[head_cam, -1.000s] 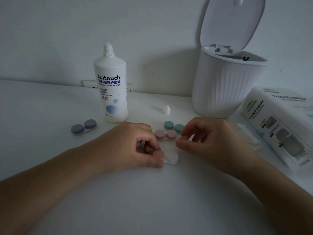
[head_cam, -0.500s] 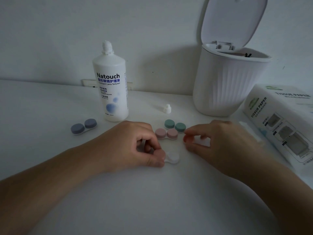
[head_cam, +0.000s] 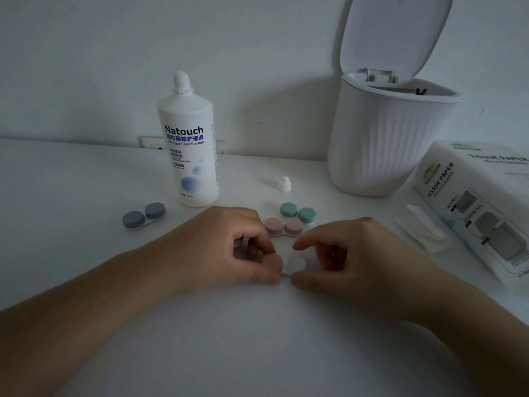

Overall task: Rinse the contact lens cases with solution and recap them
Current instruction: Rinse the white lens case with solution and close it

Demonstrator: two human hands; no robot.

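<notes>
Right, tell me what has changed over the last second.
The right hand drew away to the right, then came back to the white case, its fingers now around the right well. The left hand kept pinching the case's left end. Bottle, its loose cap, and the other three cases stayed put.

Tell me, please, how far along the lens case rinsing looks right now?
Three cases sit capped: the blue case, green case and pink case, though whether they were rinsed cannot be told. In hand: the left hand steadies a fourth case with one pinkish cap on, while the right hand works at its other well. Left: finishing that case and recapping the solution bottle, whose cap lies aside.
</notes>
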